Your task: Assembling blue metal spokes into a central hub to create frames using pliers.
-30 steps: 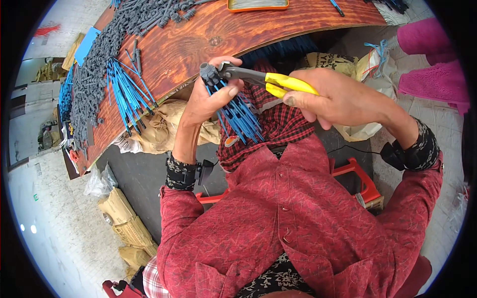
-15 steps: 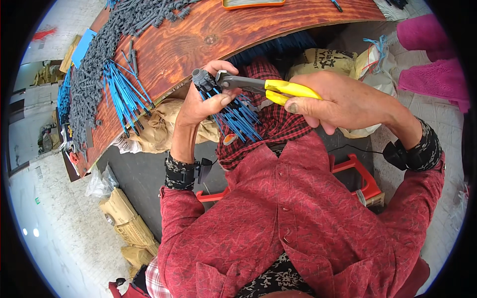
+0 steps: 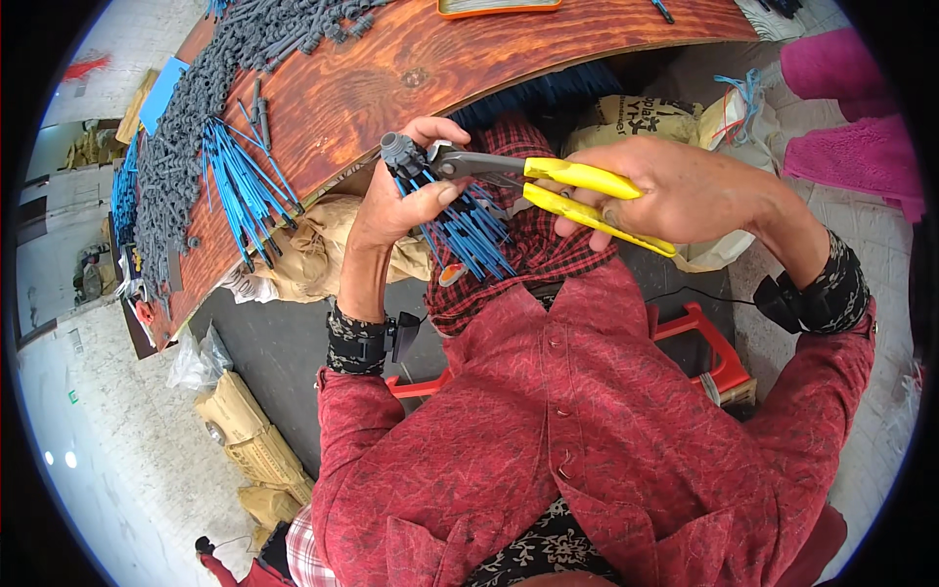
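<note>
My left hand (image 3: 406, 196) is wrapped round a bundle of thin blue rods (image 3: 469, 235) with dark grey plastic fittings (image 3: 401, 155) at its top end. The rods fan down over my lap. In my right hand (image 3: 675, 191) I hold pliers with yellow handles (image 3: 587, 178). The handles are spread apart, with my fingers around them. The dark jaws of the pliers reach the grey fittings beside my left fingertips. What lies between the jaws is too small to make out.
A wooden table (image 3: 362, 98) curves ahead, bearing a heap of grey fittings (image 3: 176, 176) and a sheaf of blue rods (image 3: 240, 186). An orange-rimmed tray (image 3: 499, 8) sits at its far edge. Sacks (image 3: 636, 117) stand under the table. A red stool frame (image 3: 724, 352) shows behind my body.
The pliers' handles have spread wider, the lower one swinging down, and my right fingers have loosened. My left hand and the bundle have hardly moved.
</note>
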